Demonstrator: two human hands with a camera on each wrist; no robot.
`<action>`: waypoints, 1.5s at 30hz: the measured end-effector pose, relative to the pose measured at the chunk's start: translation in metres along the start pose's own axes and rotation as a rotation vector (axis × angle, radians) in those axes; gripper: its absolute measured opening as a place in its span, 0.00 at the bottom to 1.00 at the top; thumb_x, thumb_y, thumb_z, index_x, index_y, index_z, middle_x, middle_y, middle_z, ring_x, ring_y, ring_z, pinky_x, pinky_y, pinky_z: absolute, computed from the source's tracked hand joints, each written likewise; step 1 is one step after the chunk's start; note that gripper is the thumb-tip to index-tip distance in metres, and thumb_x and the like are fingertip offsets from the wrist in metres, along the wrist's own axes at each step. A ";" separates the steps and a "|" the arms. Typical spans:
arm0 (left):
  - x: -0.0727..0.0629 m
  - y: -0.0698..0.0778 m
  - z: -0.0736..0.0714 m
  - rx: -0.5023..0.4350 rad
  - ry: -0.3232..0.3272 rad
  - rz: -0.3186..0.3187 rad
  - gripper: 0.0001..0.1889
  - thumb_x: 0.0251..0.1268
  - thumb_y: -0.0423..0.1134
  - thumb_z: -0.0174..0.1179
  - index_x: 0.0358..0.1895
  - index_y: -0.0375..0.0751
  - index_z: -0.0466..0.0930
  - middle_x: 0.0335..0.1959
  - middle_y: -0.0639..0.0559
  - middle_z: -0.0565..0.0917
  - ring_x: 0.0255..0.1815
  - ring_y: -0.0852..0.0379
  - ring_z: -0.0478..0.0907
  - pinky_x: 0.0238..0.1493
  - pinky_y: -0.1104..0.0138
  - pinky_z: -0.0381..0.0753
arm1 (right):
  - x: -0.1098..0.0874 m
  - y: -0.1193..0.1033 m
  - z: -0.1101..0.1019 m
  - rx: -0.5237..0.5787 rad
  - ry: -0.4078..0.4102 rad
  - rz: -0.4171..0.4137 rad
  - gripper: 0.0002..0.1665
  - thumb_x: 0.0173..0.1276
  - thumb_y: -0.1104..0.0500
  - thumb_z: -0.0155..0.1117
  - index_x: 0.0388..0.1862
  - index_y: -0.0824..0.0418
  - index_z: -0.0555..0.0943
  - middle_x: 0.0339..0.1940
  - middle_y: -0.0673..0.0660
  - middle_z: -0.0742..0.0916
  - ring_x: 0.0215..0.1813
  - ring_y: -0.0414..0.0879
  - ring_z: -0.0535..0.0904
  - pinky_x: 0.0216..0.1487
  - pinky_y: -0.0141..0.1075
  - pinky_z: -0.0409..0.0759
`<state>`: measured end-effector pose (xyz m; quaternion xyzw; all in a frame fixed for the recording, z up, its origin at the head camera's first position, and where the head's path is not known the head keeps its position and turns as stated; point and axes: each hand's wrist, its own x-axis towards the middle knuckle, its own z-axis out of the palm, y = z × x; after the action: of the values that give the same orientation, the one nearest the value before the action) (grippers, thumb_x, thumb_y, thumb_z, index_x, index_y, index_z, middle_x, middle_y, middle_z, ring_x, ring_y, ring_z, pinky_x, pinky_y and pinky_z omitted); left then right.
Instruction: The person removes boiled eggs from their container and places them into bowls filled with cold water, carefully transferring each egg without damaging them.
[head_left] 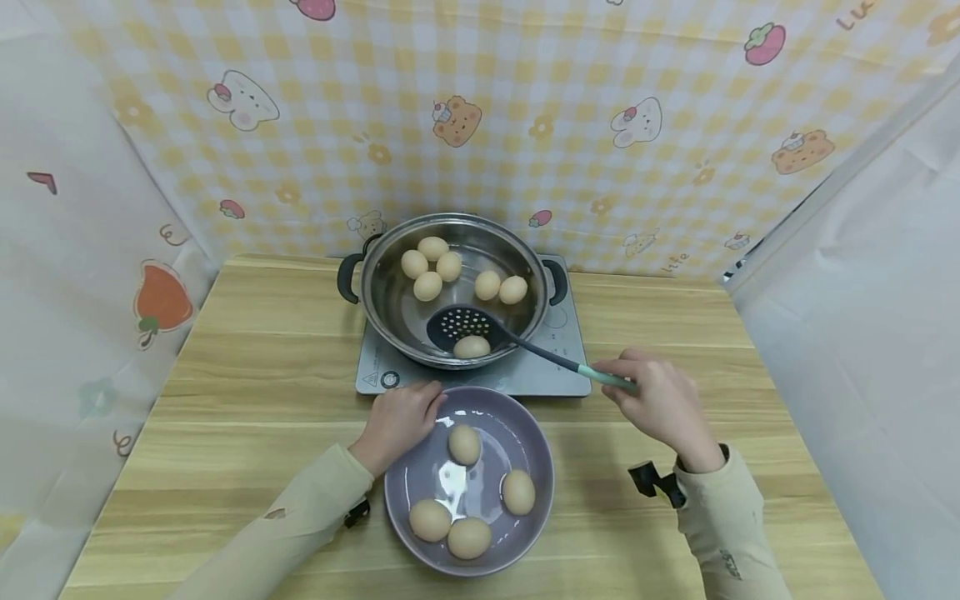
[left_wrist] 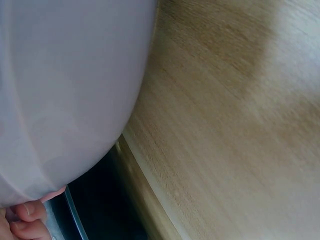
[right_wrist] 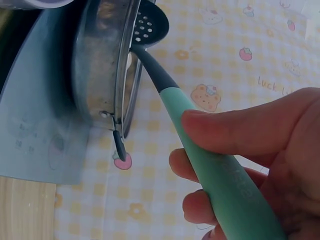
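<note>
My right hand (head_left: 660, 398) grips the mint-green handle of a black skimmer (right_wrist: 215, 165), thumb along the top and fingers curled beneath. The perforated head is low inside a steel pot (head_left: 390, 321), near its front wall. One egg (head_left: 472, 347) overlaps the head's near edge in the head view. Several other eggs (head_left: 428, 286) lie at the pot's back left, and two at its right. My left hand (head_left: 399, 421) holds the upper-left rim of a purple dish (head_left: 536, 450), its fingers bent at the edge. Several eggs (head_left: 464, 445) sit in that dish.
Beneath the pot is a grey induction cooktop (head_left: 573, 342). Black pot handles (head_left: 557, 282) stick out on both sides. A wooden table (head_left: 247, 400) carries everything, with a checked curtain (head_left: 495, 167) hanging right behind the pot and white cloth at both sides.
</note>
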<state>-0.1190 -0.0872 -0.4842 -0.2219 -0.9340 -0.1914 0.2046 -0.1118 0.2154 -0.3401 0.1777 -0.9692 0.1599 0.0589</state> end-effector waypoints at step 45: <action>0.001 0.001 -0.001 -0.004 -0.020 -0.008 0.07 0.58 0.39 0.59 0.24 0.45 0.74 0.16 0.53 0.77 0.13 0.54 0.74 0.11 0.65 0.64 | 0.010 -0.007 0.009 0.174 -0.133 0.006 0.12 0.52 0.66 0.67 0.38 0.61 0.83 0.23 0.49 0.81 0.17 0.38 0.65 0.21 0.32 0.63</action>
<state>-0.1191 -0.0866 -0.4826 -0.2204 -0.9364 -0.1916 0.1943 -0.1188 0.2029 -0.3450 0.1897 -0.9540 0.2313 -0.0219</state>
